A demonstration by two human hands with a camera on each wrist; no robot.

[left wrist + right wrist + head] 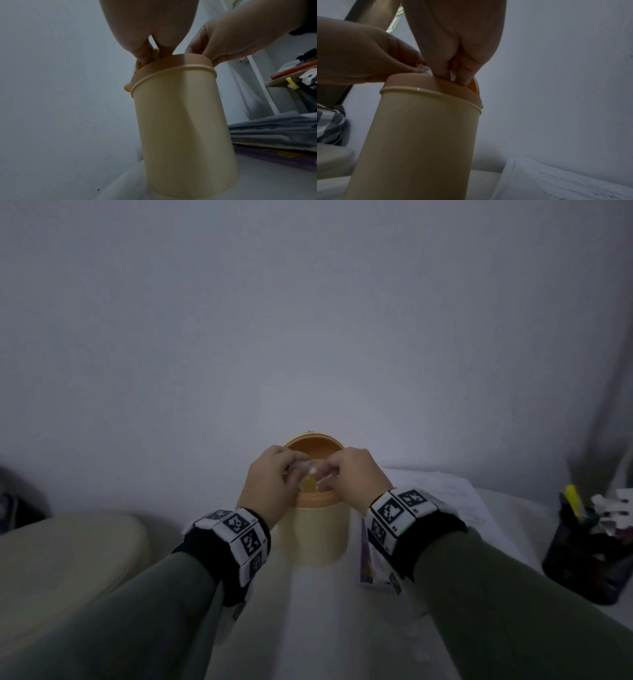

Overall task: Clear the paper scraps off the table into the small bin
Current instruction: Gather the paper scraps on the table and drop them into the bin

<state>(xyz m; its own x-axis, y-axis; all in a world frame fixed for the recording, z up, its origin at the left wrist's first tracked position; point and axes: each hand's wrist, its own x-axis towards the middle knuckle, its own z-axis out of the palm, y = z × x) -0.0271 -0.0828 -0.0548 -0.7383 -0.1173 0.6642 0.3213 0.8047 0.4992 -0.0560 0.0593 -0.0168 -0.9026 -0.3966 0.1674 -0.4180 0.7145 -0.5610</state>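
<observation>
A small cream bin [315, 537] with an orange-tan swing lid [313, 445] stands on the white table, tilted open at the top. Both hands meet right over its mouth. My left hand [274, 477] pinches crumpled white paper scraps [310, 469] at the lid opening. My right hand [356, 474] grips the same wad from the other side. In the left wrist view the left fingers [145, 54] press paper against the lid [171, 63]. In the right wrist view white scraps [453, 75] show between the right fingers at the bin's [419, 142] lid slot.
A stack of printed sheets [442, 491] lies right of the bin, with a purple-edged packet [371, 563] by my right wrist. A black pen holder [589, 549] stands at far right. A cream cushion [61, 556] sits left, beside the table.
</observation>
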